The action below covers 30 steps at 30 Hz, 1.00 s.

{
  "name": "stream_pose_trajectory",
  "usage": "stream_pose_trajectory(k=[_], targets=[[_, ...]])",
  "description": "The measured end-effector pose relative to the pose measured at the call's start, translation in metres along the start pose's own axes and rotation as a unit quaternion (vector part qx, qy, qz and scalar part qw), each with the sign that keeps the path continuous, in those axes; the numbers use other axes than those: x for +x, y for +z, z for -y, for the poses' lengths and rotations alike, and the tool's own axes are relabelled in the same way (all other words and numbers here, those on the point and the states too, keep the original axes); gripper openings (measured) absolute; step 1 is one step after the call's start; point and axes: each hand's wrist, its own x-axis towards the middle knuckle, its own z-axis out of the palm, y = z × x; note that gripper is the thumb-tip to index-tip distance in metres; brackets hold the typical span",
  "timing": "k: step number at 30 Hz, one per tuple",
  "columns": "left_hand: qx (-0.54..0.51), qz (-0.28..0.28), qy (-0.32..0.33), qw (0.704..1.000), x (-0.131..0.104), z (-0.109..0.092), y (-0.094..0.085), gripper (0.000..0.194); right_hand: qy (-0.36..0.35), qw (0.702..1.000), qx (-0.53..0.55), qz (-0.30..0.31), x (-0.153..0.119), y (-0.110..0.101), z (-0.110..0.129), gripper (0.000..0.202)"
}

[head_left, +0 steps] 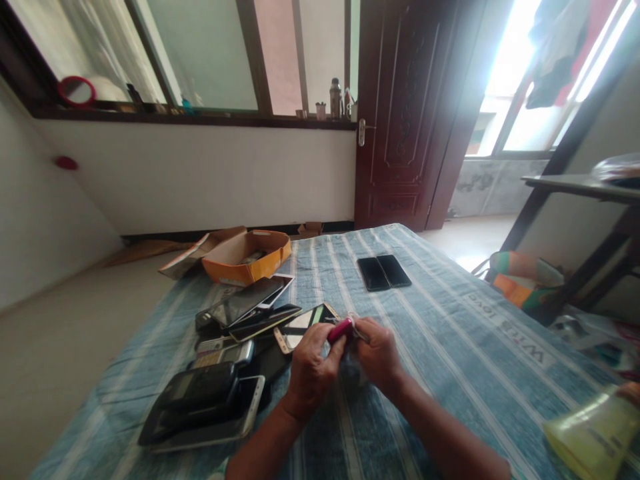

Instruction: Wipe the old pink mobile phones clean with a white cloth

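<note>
My left hand (315, 363) is closed on a small, glossy pink object (341, 330) with rounded ends; its exact kind I cannot make out. Against its right end, my right hand (377, 350) pinches a thin whitish cord-like strand (354, 325), partly hidden by the fingers. Just beyond my left hand lies a gold-edged phone (300, 328) on the striped blue bedsheet. A loose pile of older phones and devices spreads to the left, among them a dark phone (250, 300) and a bulky black device (200, 387) resting on a white-edged tablet (253, 407).
An orange cardboard box (250, 267) stands open at the far left edge of the bed. Two black phones (384, 273) lie side by side farther back. A yellow translucent package (593, 430) sits at the right, and a dark red door (405, 113) is behind.
</note>
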Motion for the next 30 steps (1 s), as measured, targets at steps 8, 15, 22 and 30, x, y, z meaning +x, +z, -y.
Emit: stream_pose_trajectory(k=[8,15,22,30], targets=[[0.074,0.007,0.005,0.997,0.005,-0.001,-0.005,0.015,0.082,0.994,-0.053,0.058,-0.005,0.001,-0.010,0.024],[0.025,0.042,-0.026,0.998,0.009,-0.004,-0.010,0.017,0.055,0.998,0.019,0.031,0.000,0.002,-0.004,0.030],[-0.114,0.035,-0.079,0.990,0.004,0.006,-0.001,0.018,-0.047,0.996,0.055,-0.046,0.006,0.002,0.011,0.039],[-0.252,0.067,-0.181,0.948,-0.002,0.016,0.013,0.026,-0.149,0.985,-0.055,-0.067,0.001,0.002,0.012,0.042]])
